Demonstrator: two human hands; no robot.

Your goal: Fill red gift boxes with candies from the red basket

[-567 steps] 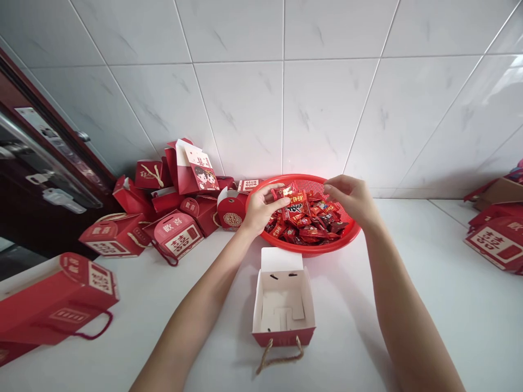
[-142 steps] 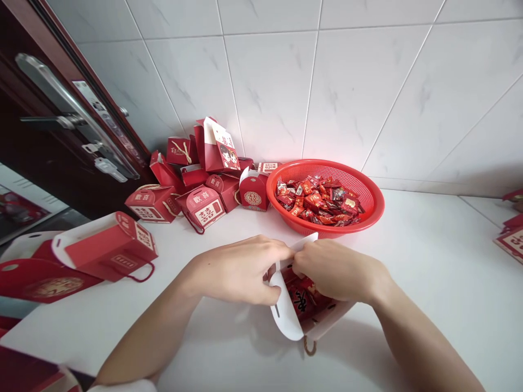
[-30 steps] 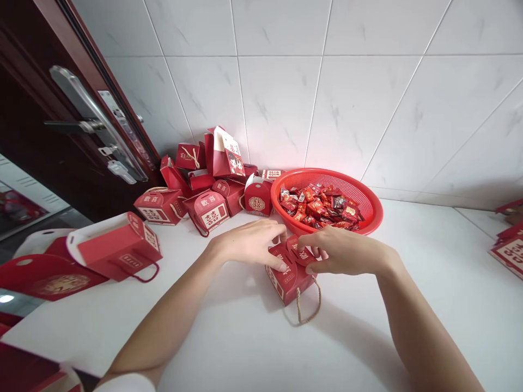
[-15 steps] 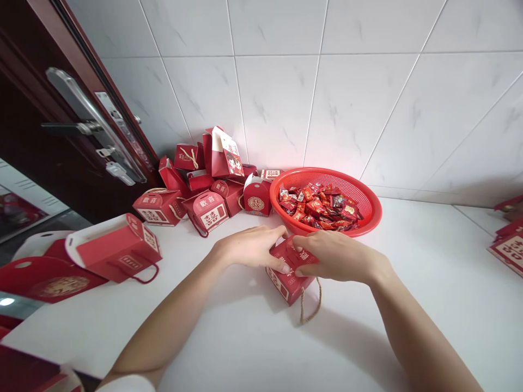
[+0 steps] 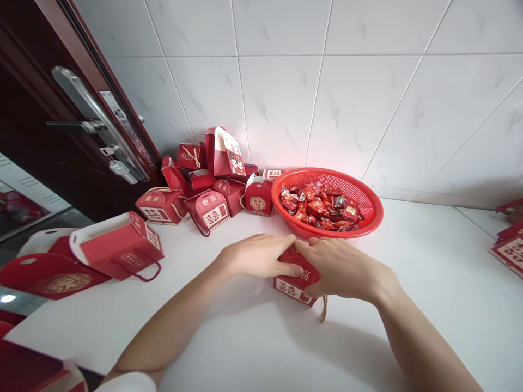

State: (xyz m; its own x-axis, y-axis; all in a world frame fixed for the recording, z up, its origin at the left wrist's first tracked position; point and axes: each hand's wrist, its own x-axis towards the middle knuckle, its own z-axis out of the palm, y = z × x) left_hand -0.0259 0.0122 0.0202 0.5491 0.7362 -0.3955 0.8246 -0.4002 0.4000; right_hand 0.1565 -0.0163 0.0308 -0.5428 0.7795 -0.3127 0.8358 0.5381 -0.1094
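Observation:
A small red gift box (image 5: 293, 287) with white-panelled lettering stands on the white tabletop in front of me. My left hand (image 5: 263, 257) is closed around its left side, thumb lying across the top. From the right, my right hand (image 5: 343, 268) grips the same box, its thumb low near the front corner and its fingers over the far top edge. Much of the lid is hidden under both hands. A twine handle (image 5: 323, 309) hangs at the box's right end. Just behind it sits a red plastic basket (image 5: 373, 209) holding wrapped candies (image 5: 321, 208).
Several red gift boxes (image 5: 208, 212) are heaped against the tiled wall at the back left. Open boxes (image 5: 118, 245) lie at the left table edge, near a dark door with a metal handle (image 5: 87, 126). More red boxes (image 5: 510, 247) stand at the far right.
The gift box has turned, so its white-panelled side now faces me more. Both hands have shifted with it, and less of the twine handle shows.

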